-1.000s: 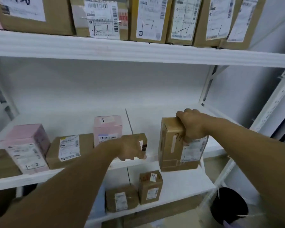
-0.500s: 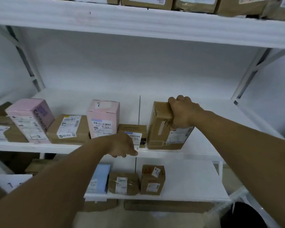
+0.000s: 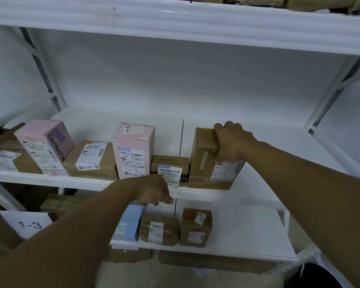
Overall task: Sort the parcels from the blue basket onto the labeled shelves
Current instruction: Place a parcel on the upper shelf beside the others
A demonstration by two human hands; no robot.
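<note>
A: What changed? The tall brown parcel (image 3: 208, 161) now stands on the middle shelf (image 3: 247, 196) near its front edge, touching the small brown box (image 3: 169, 169); a second ago it hung lower, off the edge.

B: Grips?

A: Right hand (image 3: 231, 142) clamped on its top; left hand (image 3: 154, 192) loosely curled, empty, clear of the small box.
</note>
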